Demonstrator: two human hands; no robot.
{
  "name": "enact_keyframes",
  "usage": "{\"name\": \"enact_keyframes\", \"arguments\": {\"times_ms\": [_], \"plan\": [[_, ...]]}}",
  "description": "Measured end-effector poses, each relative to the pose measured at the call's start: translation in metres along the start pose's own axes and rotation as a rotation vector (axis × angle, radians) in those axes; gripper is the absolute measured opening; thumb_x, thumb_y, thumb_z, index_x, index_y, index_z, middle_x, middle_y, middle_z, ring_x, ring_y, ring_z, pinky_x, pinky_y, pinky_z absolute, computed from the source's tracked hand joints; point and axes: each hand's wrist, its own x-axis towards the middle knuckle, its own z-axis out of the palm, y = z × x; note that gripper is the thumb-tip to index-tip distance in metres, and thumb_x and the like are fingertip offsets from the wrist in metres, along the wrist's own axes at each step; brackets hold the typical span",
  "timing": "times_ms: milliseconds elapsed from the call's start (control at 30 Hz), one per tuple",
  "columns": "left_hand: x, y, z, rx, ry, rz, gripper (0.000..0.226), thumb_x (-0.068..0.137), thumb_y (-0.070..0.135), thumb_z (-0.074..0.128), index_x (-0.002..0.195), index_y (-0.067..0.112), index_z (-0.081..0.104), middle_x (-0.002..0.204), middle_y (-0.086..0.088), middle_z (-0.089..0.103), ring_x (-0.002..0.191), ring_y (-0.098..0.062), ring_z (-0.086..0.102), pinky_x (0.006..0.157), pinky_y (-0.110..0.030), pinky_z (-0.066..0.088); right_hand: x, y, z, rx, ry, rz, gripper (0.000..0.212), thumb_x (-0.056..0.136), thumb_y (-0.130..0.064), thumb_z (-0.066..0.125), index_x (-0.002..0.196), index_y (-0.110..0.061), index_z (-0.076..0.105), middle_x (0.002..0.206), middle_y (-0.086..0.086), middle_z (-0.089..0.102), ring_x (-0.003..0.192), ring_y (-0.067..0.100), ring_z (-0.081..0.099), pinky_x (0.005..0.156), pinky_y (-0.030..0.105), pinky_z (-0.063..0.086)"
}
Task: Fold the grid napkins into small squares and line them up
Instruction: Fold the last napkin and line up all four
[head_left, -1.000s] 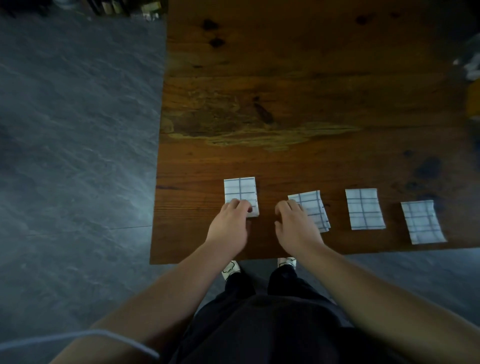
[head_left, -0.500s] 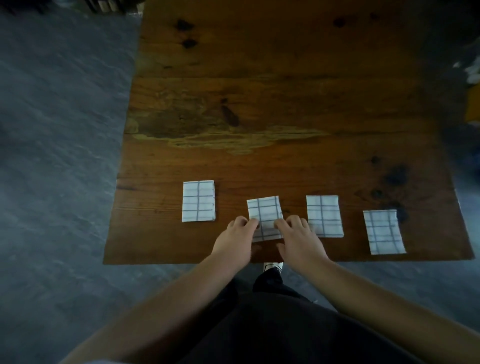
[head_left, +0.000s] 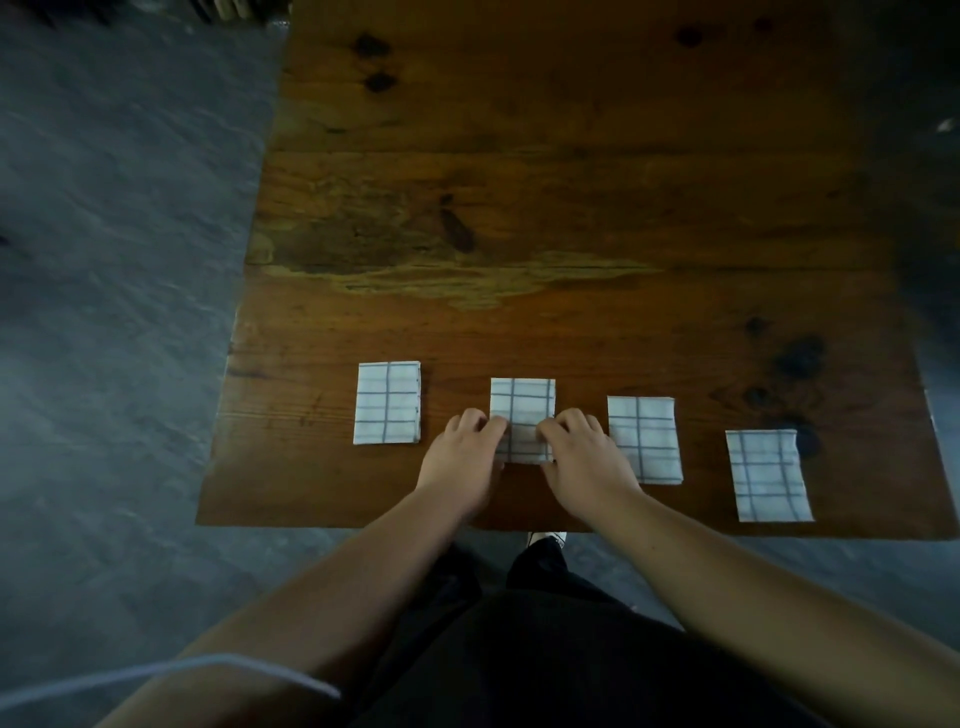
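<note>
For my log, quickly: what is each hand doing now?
Left hand: holds the white grid-patterned folded napkin.
Right hand: holds the same napkin.

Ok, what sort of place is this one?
Likely an indoor room, home or workshop; hard to narrow. A worn wooden table stands on a grey stone-look floor, with folded napkins in a row near its edge.

1. The left hand (head_left: 460, 462) and right hand (head_left: 584, 462) hide parts of the second napkin's (head_left: 522, 400) side edges.
2. The table's (head_left: 519, 182) far end is cut off.
3. The floor (head_left: 104, 260) at left is blurred.
</note>
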Motion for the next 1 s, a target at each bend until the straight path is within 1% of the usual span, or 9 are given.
{"name": "enact_keyframes", "arguments": {"times_ms": [167,267,400,633,733,900,1000], "plan": [[0.005,-0.002,-0.002,-0.014,0.025,0.017,0.047,0.096,0.025,0.061,0.140,0.024,0.043,0.138,-0.003,0.043,0.127,-0.024,0.043,0.097,-0.040,0.048,0.008,-0.002,-0.004,-0.010,0.024,0.015,0.037,0.096,-0.020,0.056,0.132,-0.028,0.050,0.133,-0.001,0.046,0.120,0.018,0.046,0.098,0.037,0.047],[0.009,-0.003,-0.004,-0.018,0.019,0.014,0.047,0.096,0.026,0.061,0.139,0.024,0.043,0.139,-0.004,0.042,0.128,-0.024,0.042,0.098,-0.040,0.048,0.010,-0.002,-0.004,-0.010,0.040,0.025,0.037,0.096,-0.020,0.056,0.132,-0.028,0.049,0.132,-0.001,0.046,0.119,0.018,0.046,0.098,0.037,0.048],[0.012,-0.003,-0.004,-0.029,0.023,0.006,0.046,0.096,0.024,0.062,0.138,0.024,0.045,0.140,-0.003,0.042,0.127,-0.023,0.043,0.098,-0.039,0.049,0.010,-0.004,-0.003,-0.008,0.047,0.029,0.039,0.097,-0.026,0.057,0.135,-0.026,0.048,0.134,0.000,0.044,0.120,0.019,0.045,0.098,0.036,0.048],[0.011,-0.004,-0.003,-0.026,0.023,0.000,0.051,0.094,0.017,0.063,0.141,0.026,0.043,0.143,-0.003,0.040,0.129,-0.022,0.042,0.100,-0.037,0.047,0.007,-0.008,0.002,0.007,0.094,0.069,0.040,0.097,-0.020,0.055,0.136,-0.027,0.049,0.137,-0.001,0.046,0.123,0.019,0.045,0.103,0.039,0.045],[0.009,0.001,-0.004,-0.017,0.051,-0.012,0.055,0.093,0.014,0.064,0.142,0.025,0.041,0.144,-0.003,0.039,0.131,-0.022,0.041,0.103,-0.037,0.046,0.005,-0.008,0.002,0.049,0.100,0.085,0.042,0.097,-0.021,0.056,0.137,-0.028,0.047,0.138,-0.003,0.045,0.124,0.017,0.044,0.105,0.038,0.044],[0.011,0.030,-0.002,-0.019,0.057,0.079,0.057,0.091,0.007,0.063,0.142,0.022,0.041,0.142,-0.002,0.041,0.130,-0.021,0.040,0.105,-0.037,0.042,-0.014,0.015,-0.009,0.117,0.147,0.154,0.041,0.097,-0.026,0.058,0.136,-0.027,0.047,0.137,-0.005,0.047,0.125,0.016,0.044,0.105,0.037,0.045],[0.015,0.056,0.006,-0.027,0.042,0.142,0.055,0.095,0.012,0.060,0.145,0.020,0.039,0.143,-0.003,0.043,0.130,-0.022,0.041,0.104,-0.038,0.042,-0.031,0.040,-0.018,0.098,0.173,0.181,0.035,0.097,-0.023,0.056,0.131,-0.028,0.049,0.133,-0.006,0.049,0.122,0.015,0.045,0.101,0.035,0.045]]}}
